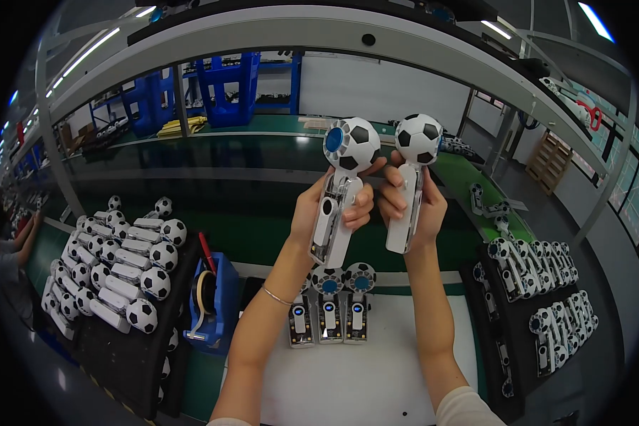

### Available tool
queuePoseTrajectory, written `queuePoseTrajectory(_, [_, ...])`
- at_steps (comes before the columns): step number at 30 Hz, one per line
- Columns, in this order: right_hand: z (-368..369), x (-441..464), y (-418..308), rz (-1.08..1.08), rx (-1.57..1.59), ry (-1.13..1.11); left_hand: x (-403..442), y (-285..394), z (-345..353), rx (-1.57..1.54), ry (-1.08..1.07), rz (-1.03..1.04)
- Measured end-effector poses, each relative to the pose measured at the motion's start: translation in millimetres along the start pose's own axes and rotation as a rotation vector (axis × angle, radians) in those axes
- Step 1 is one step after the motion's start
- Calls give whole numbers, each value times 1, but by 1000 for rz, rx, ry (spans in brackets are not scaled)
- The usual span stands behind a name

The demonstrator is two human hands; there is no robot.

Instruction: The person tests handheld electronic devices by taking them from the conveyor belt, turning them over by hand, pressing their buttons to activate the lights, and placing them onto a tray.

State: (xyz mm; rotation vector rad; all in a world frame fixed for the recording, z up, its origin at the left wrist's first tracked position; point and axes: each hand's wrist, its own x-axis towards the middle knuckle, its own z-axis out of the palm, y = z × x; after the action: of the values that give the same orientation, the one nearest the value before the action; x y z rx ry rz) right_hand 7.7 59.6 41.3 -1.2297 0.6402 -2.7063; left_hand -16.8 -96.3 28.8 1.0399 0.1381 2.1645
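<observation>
Forearms (263, 319) rise above a white mat (355, 380); left hand (308, 211) grips left device (334, 216), right hand (429, 213) grips right device (403, 220), fingers (360, 206) curled around white handles (341, 234) below black-and-white football heads (360, 144), 1 showing a blue disc (334, 140).

A factory assembly floor: a long green conveyor belt (263, 160) under a metal frame, black racks of identical soccer-ball devices (113, 266), blue shelving (295, 82), a tape dispenser (216, 302), a wooden pallet (549, 163)

No label, number or sign (small displays glow blue) is legible anywhere here.
</observation>
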Motion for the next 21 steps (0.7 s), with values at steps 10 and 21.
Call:
queuePoseTrajectory(10, [22,-4,-19,92,-175,-19,-7,-16,15,192,-69,-78])
queuePoseTrajectory(21, [8,-122,-72,387,-754,690,5,-52,31,1130,130,-152])
